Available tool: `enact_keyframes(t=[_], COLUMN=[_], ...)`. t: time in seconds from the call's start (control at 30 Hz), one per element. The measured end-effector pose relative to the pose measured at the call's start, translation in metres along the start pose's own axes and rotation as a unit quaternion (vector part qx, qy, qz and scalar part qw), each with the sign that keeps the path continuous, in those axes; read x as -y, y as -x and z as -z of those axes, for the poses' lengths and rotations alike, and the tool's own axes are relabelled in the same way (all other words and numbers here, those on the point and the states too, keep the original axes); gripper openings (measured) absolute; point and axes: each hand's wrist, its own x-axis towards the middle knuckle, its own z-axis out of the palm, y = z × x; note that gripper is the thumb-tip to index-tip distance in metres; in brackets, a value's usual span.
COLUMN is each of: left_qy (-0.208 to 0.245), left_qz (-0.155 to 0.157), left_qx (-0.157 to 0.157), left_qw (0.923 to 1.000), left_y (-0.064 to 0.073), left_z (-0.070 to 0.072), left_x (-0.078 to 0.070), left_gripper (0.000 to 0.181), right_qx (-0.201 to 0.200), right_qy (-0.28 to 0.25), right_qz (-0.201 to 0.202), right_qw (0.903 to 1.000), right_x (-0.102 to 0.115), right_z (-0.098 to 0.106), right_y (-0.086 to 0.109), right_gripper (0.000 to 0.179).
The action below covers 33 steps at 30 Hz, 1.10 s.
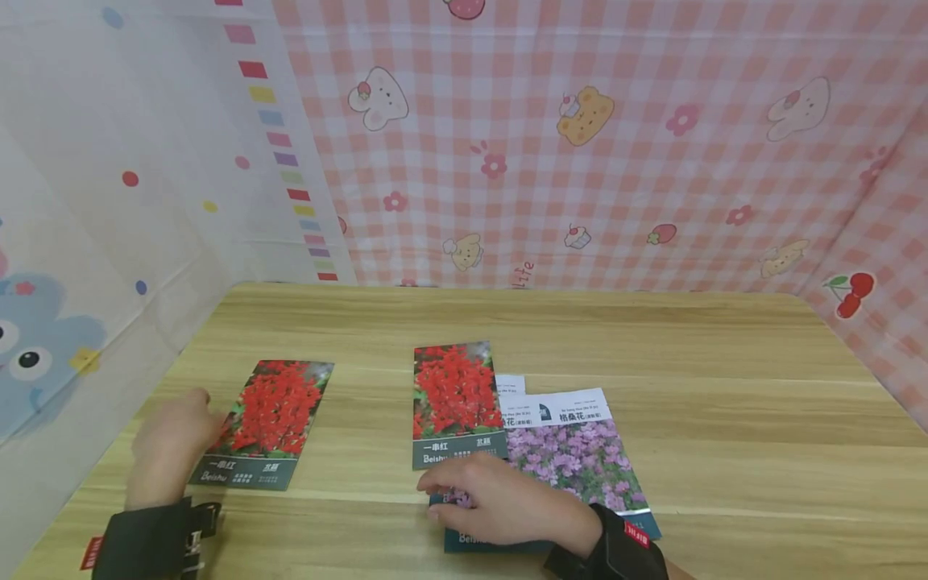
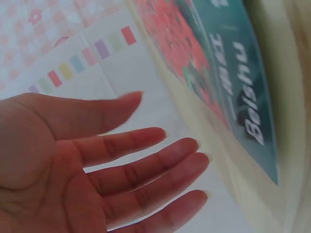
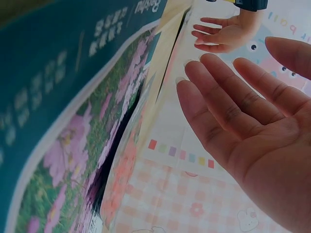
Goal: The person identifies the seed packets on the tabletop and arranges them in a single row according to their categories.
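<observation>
My left hand [image 1: 174, 443] is at the left edge of a seed packet with red flowers [image 1: 271, 411], its fingers loosely extended and holding nothing. The left wrist view shows the open palm [image 2: 53, 165] beside that packet's dark green end [image 2: 245, 92]. My right hand [image 1: 500, 499] hovers over overlapping seed packets with purple flowers [image 1: 580, 463], fingers relaxed and nothing in them. Another red-flower packet [image 1: 457, 395] lies in the middle, overlapping the purple ones and partly covering their left side. The right wrist view has the purple packet [image 3: 63, 160] close beside the fingers.
All the packets lie on a wooden table [image 1: 747, 451]. Behind it hangs a pink checked cloth [image 1: 616, 185], and a white printed cloth [image 1: 181, 161] hangs along the left. Each wrist wears a black band, such as the one on the left [image 1: 145, 540].
</observation>
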Motion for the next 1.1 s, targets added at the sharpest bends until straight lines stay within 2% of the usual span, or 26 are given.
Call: enact_keyframes(t=[0.13, 0.37, 0.63, 0.77, 1.0, 1.1], left_qy=[-0.002, -0.010, -0.033, -0.027, -0.042, -0.052], left_qz=[-0.015, -0.060, -0.129, -0.158, -0.222, -0.235], left_qx=[0.007, 0.014, -0.032, -0.032, -0.046, -0.028], left_qw=[0.9999, 0.9981, 0.9906, 0.9866, 0.9730, 0.9703], left_y=[0.001, 0.005, 0.021, 0.029, 0.041, 0.046], left_z=[0.002, 0.005, -0.003, -0.009, -0.023, -0.029], left_x=[-0.007, -0.028, -0.062, -0.081, -0.107, -0.119], left_gripper=[0.052, 0.054, 0.054, 0.056, 0.047, 0.046], right_qx=[-0.004, -0.023, -0.060, -0.088, -0.129, -0.142], right_qy=[-0.011, -0.030, -0.056, -0.065, -0.056, -0.055], right_qz=[0.006, 0.017, -0.035, -0.068, -0.122, -0.143], right_qw=[0.9999, 0.9991, 0.9960, 0.9917, 0.9826, 0.9780], right_x=[-0.002, -0.006, -0.013, -0.018, -0.025, -0.028], right_z=[0.003, 0.011, 0.024, 0.030, 0.036, 0.038], right_y=[0.001, 0.002, 0.005, 0.006, 0.009, 0.010], right_gripper=[0.025, 0.024, 0.023, 0.022, 0.021, 0.020])
